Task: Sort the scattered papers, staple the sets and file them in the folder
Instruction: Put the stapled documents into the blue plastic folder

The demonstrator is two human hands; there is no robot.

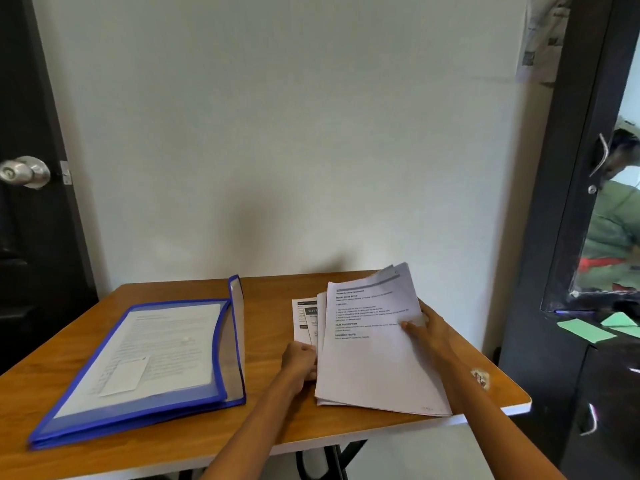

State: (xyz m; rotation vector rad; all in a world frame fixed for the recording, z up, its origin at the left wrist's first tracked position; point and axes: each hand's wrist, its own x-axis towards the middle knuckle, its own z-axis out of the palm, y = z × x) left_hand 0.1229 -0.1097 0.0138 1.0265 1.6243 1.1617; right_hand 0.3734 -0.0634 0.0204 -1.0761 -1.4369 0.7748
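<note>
A stack of printed white papers [370, 358] lies on the right half of the wooden table [270, 420], its far end lifted. My right hand [427, 329] grips the stack's right edge, thumb on the top sheet. My left hand [299, 360] holds the stack's left edge, fingers curled under it. Another printed sheet [304, 318] with a dark header pokes out beneath the stack on the left. A clear folder with blue trim [145, 368] lies on the table's left half, with sheets inside and its flap standing up. No stapler is visible.
The table stands against a white wall [277, 133]. A dark door with a metal knob [26, 173] is at the left. A dark cabinet [571, 237] with a mirrored door stands close on the right. The table's right corner has a chipped spot [480, 377].
</note>
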